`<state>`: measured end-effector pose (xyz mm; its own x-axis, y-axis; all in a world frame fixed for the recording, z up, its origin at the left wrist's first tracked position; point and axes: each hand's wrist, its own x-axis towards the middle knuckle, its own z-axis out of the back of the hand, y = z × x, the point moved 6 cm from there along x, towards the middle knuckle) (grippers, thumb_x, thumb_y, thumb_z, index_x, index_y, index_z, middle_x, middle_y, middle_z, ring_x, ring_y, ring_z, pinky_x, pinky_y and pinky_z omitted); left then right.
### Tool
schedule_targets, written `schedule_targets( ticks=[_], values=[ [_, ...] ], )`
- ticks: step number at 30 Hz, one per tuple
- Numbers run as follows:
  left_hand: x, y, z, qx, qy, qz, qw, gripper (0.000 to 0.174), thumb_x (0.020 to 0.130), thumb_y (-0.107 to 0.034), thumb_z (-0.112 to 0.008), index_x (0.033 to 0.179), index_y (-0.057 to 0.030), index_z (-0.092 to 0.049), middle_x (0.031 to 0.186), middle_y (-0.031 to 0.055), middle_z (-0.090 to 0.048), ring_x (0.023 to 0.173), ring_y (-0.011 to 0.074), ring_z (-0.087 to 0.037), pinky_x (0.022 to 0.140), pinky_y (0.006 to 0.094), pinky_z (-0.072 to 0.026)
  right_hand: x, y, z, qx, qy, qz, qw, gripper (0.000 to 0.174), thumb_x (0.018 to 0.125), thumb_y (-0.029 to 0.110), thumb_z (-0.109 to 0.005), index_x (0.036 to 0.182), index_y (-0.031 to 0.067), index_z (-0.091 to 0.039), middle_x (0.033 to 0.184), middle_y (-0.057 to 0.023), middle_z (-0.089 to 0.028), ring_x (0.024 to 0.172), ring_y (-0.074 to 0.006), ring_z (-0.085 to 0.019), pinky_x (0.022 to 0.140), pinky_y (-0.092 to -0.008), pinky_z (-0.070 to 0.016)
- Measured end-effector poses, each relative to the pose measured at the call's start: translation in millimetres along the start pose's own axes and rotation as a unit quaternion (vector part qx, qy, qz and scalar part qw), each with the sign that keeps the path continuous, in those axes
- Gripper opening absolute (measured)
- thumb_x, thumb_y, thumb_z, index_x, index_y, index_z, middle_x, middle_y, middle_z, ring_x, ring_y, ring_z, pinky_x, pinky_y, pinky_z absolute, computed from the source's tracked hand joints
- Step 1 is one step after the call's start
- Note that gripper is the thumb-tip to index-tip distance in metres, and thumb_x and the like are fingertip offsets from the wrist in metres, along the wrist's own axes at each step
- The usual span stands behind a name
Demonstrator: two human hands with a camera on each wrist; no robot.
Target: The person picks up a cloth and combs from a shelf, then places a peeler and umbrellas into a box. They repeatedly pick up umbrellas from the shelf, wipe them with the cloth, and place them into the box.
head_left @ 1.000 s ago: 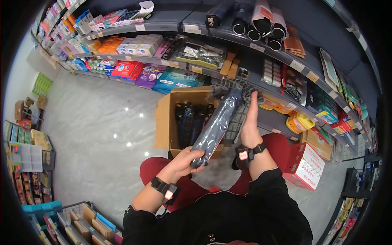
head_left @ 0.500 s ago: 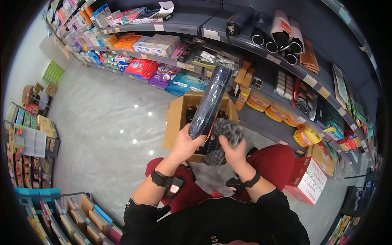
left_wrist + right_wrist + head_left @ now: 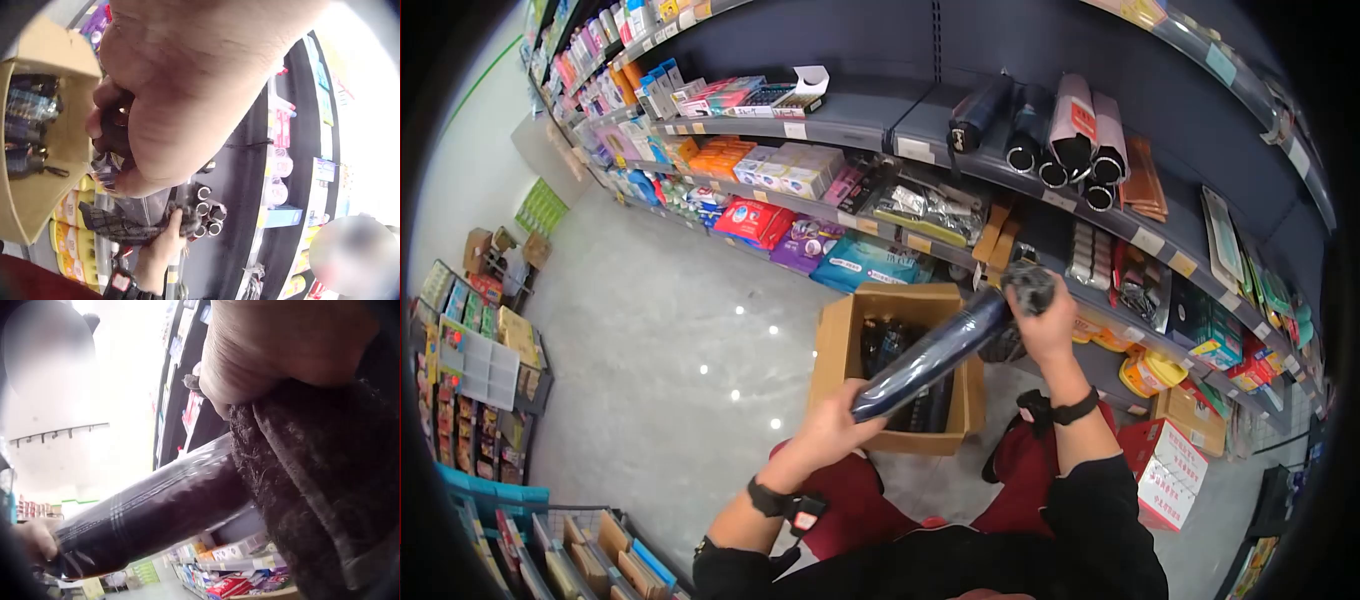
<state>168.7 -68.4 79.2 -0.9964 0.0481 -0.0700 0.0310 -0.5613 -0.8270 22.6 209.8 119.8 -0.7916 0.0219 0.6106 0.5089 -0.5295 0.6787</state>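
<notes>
Shop aisle, grey shelves [image 3: 850, 108] packed with packets, and an open cardboard box [image 3: 837, 350] sitting on the floor in front of them. A dark plastic-wrapped umbrella [image 3: 930, 355] slants right over the box. The left hand [image 3: 835, 425] grips its lower end on the box's near side, and the right hand [image 3: 1050, 320] clutches a grey checked cloth [image 3: 1028, 280] at its upper end, past the box's far corner.

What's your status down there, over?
Left grip holds lower end of long dark-blue plastic-wrapped umbrella. Right grip holds grey checked cloth at its top end. Brown cardboard box below, nothing blocking.
</notes>
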Motion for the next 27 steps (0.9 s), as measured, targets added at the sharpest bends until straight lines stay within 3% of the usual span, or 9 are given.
schedule_targets(
  ticks=[1, 5, 9, 13, 15, 16, 18, 21, 27],
  values=[
    [-2, -1, 14, -0.003, -0.024, -0.013, 1.0, 0.047, 0.077, -0.023, -0.073, 0.114, 0.0012, -0.059, 0.088, 0.0207, -0.067, 0.084, 0.0331, -0.068, 0.075, 0.0382, -0.052, 2, -8, 7, 0.045, -0.011, -0.033, 0.998, 0.03, 0.071, 0.011, -0.074, 0.095, -0.0017, -0.062, 0.091, -0.018, -0.063, 0.089, -0.0367, -0.06, 0.079, -0.0405, -0.0489],
    [4, -10, 78, -0.081, -0.173, 0.013, 0.981, 0.04, 0.078, -0.018, -0.074, 0.11, 0.0027, -0.061, 0.081, 0.007, -0.065, 0.071, 0.011, -0.059, 0.064, 0.0278, -0.0492, -6, -15, 18, 0.071, -0.034, -0.019, 0.997, 0.029, 0.07, 0.008, -0.075, 0.093, -0.002, -0.061, 0.09, -0.0169, -0.063, 0.085, -0.0351, -0.06, 0.076, -0.0388, -0.0491],
    [69, -60, 132, -0.109, -0.254, -0.053, 0.96, 0.032, 0.082, -0.019, -0.07, 0.104, 0.0027, -0.062, 0.072, 0.0018, -0.062, 0.057, 0.0056, -0.052, 0.05, 0.0236, -0.0421, -15, 1, 3, 0.043, -0.034, 0.074, 0.996, 0.025, 0.065, 0.004, -0.073, 0.086, -0.0006, -0.061, 0.084, -0.0159, -0.062, 0.081, -0.0356, -0.059, 0.075, -0.0381, -0.0491],
    [168, -96, 145, -0.06, -0.231, -0.084, 0.968, 0.035, 0.084, -0.028, -0.067, 0.098, 0.0044, -0.063, 0.069, 0.008, -0.063, 0.054, 0.0123, -0.056, 0.051, 0.029, -0.0448, -18, 6, -16, 0.03, 0.058, 0.137, 0.988, 0.027, 0.06, 0.003, -0.071, 0.085, -0.0003, -0.061, 0.083, -0.0151, -0.061, 0.079, -0.0366, -0.058, 0.072, -0.0388, -0.0492],
    [221, -104, 138, 0.012, -0.217, -0.095, 0.971, 0.044, 0.082, -0.035, -0.065, 0.096, 0.006, -0.063, 0.073, 0.0185, -0.065, 0.062, 0.0272, -0.064, 0.061, 0.0381, -0.0496, -20, -1, -20, 0.026, 0.06, 0.131, 0.989, 0.027, 0.06, 0.004, -0.072, 0.085, -0.0003, -0.061, 0.083, -0.0151, -0.061, 0.079, -0.0366, -0.058, 0.071, -0.0388, -0.0492],
    [241, -112, 132, 0.007, -0.216, -0.099, 0.971, 0.044, 0.082, -0.035, -0.065, 0.096, 0.006, -0.063, 0.073, 0.0185, -0.065, 0.062, 0.0272, -0.064, 0.061, 0.0381, -0.0496, -21, -3, -22, 0.032, 0.078, 0.113, 0.99, 0.028, 0.064, 0.004, -0.073, 0.089, 0.0, -0.06, 0.087, -0.0148, -0.062, 0.081, -0.037, -0.059, 0.075, -0.0403, -0.0485],
    [275, -130, 119, 0.125, -0.235, -0.1, 0.959, 0.048, 0.08, -0.038, -0.064, 0.098, 0.0063, -0.065, 0.085, 0.0263, -0.067, 0.083, 0.0406, -0.066, 0.076, 0.0445, -0.0501, -23, -6, -24, 0.033, 0.093, 0.102, 0.99, 0.029, 0.064, 0.005, -0.074, 0.09, -0.0003, -0.06, 0.087, -0.0151, -0.063, 0.081, -0.0374, -0.06, 0.075, -0.0404, -0.0486],
    [313, -148, 103, 0.15, -0.212, -0.087, 0.962, 0.047, 0.08, -0.038, -0.062, 0.099, 0.0055, -0.065, 0.095, 0.028, -0.066, 0.098, 0.0438, -0.062, 0.085, 0.047, -0.0478, -20, -9, -23, 0.035, 0.101, 0.098, 0.989, 0.028, 0.064, 0.006, -0.074, 0.088, -0.0004, -0.061, 0.087, -0.0153, -0.063, 0.081, -0.0376, -0.06, 0.075, -0.04, -0.0489],
    [352, -165, 81, 0.209, -0.185, -0.071, 0.958, 0.055, 0.087, -0.043, -0.058, 0.109, 0.0072, -0.064, 0.101, 0.0293, -0.066, 0.101, 0.0401, -0.063, 0.089, 0.0434, -0.0478, -14, -21, -21, 0.023, 0.12, 0.066, 0.99, 0.028, 0.063, 0.005, -0.074, 0.088, -0.0006, -0.062, 0.086, -0.0151, -0.064, 0.08, -0.0356, -0.06, 0.074, -0.0391, -0.0492]
  ],
)
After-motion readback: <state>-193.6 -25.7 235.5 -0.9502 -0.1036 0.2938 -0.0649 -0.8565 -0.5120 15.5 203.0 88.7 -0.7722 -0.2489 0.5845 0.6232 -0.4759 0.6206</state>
